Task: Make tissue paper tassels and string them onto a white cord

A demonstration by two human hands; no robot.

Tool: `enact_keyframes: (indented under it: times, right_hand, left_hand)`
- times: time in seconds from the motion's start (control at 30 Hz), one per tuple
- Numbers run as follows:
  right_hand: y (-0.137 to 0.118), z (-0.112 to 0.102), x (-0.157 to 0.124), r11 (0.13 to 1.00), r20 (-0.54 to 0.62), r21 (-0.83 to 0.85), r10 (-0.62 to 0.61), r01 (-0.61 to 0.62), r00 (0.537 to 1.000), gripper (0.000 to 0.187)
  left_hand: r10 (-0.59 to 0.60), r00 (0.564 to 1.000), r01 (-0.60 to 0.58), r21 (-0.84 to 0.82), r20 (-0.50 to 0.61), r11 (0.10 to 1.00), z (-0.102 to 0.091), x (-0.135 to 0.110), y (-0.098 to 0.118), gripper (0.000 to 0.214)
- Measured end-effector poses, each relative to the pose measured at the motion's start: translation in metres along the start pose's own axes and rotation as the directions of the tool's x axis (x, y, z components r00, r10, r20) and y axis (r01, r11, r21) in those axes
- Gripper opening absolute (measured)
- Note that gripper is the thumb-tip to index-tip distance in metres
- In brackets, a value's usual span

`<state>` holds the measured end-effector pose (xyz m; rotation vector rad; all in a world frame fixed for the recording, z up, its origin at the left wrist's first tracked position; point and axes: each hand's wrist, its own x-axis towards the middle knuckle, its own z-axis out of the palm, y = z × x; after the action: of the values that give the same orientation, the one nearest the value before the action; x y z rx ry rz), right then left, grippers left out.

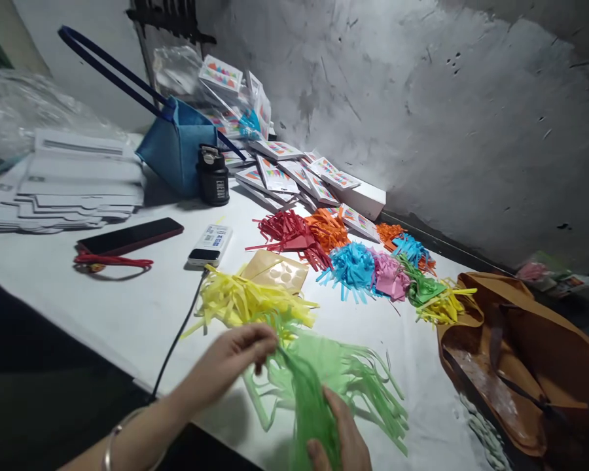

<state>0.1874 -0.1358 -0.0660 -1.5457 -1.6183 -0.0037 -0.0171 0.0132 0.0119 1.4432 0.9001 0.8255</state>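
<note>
My left hand is pinched on the top of a bunch of light green fringed paper strips that lie on the white table. My right hand grips a darker green bundle of strips at the bottom edge of the view. A pile of yellow fringed paper lies just beyond my left hand, touching the green pile.
Red, orange, blue, pink, green and yellow paper tassels lie in a row further back. Small printed boxes are heaped by the wall near a blue bag and a black jar. A phone, power bank, flat white cartons and a brown bag surround them.
</note>
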Motion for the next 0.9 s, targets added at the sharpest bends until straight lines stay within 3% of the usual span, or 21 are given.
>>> enact_keyframes:
  times: [0.07, 0.13, 0.2, 0.27, 0.3, 0.33, 0.4, 0.43, 0.5, 0.57, 0.63, 0.8, 0.83, 0.9]
  right_hand:
    - [0.010, 0.003, 0.004, 0.991, 0.062, -0.128, -0.037, 0.044, 0.997, 0.046]
    - [0.019, 0.007, 0.007, 0.959, 0.156, -0.259, -0.076, 0.115, 0.985, 0.051]
    - [0.026, 0.012, 0.009, 0.910, 0.212, -0.370, -0.112, 0.186, 0.971, 0.056]
    - [0.034, 0.018, 0.011, 0.863, 0.213, -0.447, -0.151, 0.234, 0.965, 0.054]
    - [0.037, 0.020, 0.012, 0.845, 0.200, -0.471, -0.177, 0.253, 0.964, 0.051]
    - [0.041, 0.021, 0.013, 0.831, 0.183, -0.488, -0.201, 0.267, 0.962, 0.048]
    - [0.046, 0.020, 0.014, 0.810, 0.153, -0.509, -0.250, 0.293, 0.956, 0.045]
    - [0.047, 0.018, 0.015, 0.800, 0.148, -0.514, -0.271, 0.308, 0.951, 0.043]
    - [0.048, 0.011, 0.014, 0.782, 0.150, -0.519, -0.314, 0.345, 0.937, 0.038]
    - [0.046, 0.002, 0.009, 0.773, 0.140, -0.506, -0.364, 0.383, 0.921, 0.033]
    - [0.042, -0.005, -0.001, 0.794, 0.097, -0.472, -0.384, 0.382, 0.918, 0.029]
    - [0.040, -0.014, -0.030, 0.894, 0.080, -0.319, -0.305, 0.314, 0.949, 0.028]
    - [0.041, -0.015, -0.033, 0.911, 0.080, -0.294, -0.277, 0.288, 0.958, 0.029]
    - [0.042, -0.018, -0.033, 0.936, 0.072, -0.258, -0.228, 0.239, 0.971, 0.031]
  left_hand:
    - [0.042, 0.957, -0.023, 0.070, -0.288, 0.997, -0.038, 0.019, 0.004, 0.031]
    - [0.128, 0.844, -0.032, 0.189, -0.520, 0.981, -0.070, 0.034, 0.008, 0.035]
    - [0.230, 0.716, -0.019, 0.311, -0.659, 0.950, -0.086, 0.043, 0.009, 0.037]
    - [0.392, 0.623, -0.023, 0.484, -0.677, 0.875, -0.082, 0.043, 0.006, 0.042]
    - [0.484, 0.623, -0.057, 0.582, -0.614, 0.811, -0.072, 0.038, 0.001, 0.043]
    - [0.563, 0.662, -0.124, 0.669, -0.494, 0.732, -0.058, 0.032, -0.004, 0.044]
    - [0.583, 0.808, -0.381, 0.685, -0.079, 0.621, -0.019, 0.017, -0.020, 0.041]
    - [0.541, 0.825, -0.510, 0.631, 0.166, 0.584, 0.002, 0.009, -0.028, 0.047]
    - [0.466, 0.763, -0.646, 0.566, 0.449, 0.512, 0.041, -0.002, -0.046, 0.070]
    - [0.448, 0.733, -0.679, 0.575, 0.511, 0.456, 0.069, -0.007, -0.061, 0.053]
    - [0.454, 0.729, -0.684, 0.575, 0.513, 0.449, 0.082, -0.009, -0.069, 0.036]
    - [0.441, 0.659, -0.749, 0.475, 0.609, 0.463, 0.072, -0.022, -0.069, 0.029]
    - [0.435, 0.659, -0.748, 0.469, 0.614, 0.471, 0.069, -0.025, -0.068, 0.030]
    - [0.394, 0.704, -0.703, 0.501, 0.591, 0.505, 0.064, -0.028, -0.065, 0.027]
